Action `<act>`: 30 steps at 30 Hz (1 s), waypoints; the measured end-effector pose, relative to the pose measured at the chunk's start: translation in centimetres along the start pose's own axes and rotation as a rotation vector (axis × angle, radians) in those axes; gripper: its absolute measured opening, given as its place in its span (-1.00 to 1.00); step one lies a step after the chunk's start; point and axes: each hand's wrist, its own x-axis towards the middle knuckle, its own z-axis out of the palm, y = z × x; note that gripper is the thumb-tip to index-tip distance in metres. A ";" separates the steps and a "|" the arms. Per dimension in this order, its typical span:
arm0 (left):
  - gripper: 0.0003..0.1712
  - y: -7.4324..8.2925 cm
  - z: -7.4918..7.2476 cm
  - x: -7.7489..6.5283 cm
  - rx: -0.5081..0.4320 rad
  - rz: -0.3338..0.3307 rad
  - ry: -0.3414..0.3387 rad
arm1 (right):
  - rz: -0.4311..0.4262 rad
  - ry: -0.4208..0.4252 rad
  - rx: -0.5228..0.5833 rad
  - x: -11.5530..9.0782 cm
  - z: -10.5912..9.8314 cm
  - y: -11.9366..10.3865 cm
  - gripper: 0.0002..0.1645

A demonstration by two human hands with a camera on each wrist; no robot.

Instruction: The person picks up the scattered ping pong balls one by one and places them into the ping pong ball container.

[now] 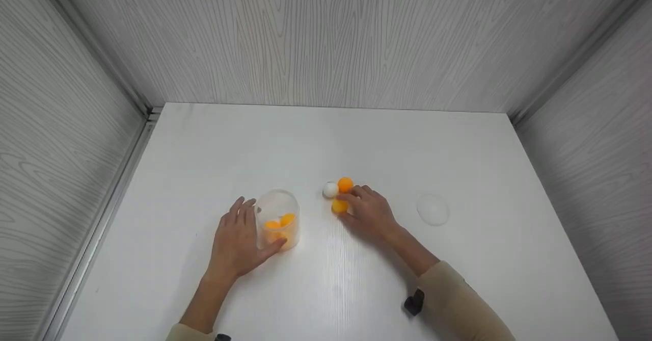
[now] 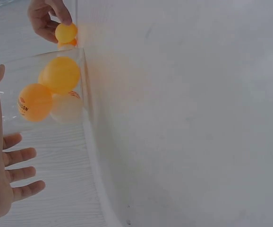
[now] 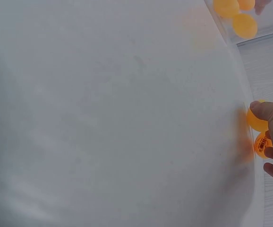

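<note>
A clear plastic jar (image 1: 277,206) with several orange ping-pong balls (image 2: 61,75) and a white one (image 2: 66,108) in it stands beside my left hand (image 1: 237,244). The left fingers are straight and spread along the jar's left side, while the thumb lies at its near side. My right hand (image 1: 369,213) pinches an orange ping-pong ball (image 1: 339,206) between thumb and fingers, low at the table. Right by it lie another orange ball (image 1: 345,184) and a white ball (image 1: 330,189). In the right wrist view, printing shows on the ball (image 3: 263,144) beside the pinched one.
To the right of my right hand a round clear lid (image 1: 433,209) lies flat on the white table (image 1: 326,142). Wood-grained panels (image 1: 326,40) enclose the table at the back and both sides. A small black object (image 1: 413,302) is at the right sleeve.
</note>
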 end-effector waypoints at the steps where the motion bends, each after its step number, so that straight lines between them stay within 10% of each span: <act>1: 0.15 0.0 0.0 0.0 -0.001 0.001 0.002 | 0.002 -0.003 0.002 0.0 0.0 0.0 -0.59; 30: 0.17 -0.1 0.1 0.0 -0.014 0.004 0.014 | -0.110 0.134 -0.005 0.1 -0.5 0.1 -0.62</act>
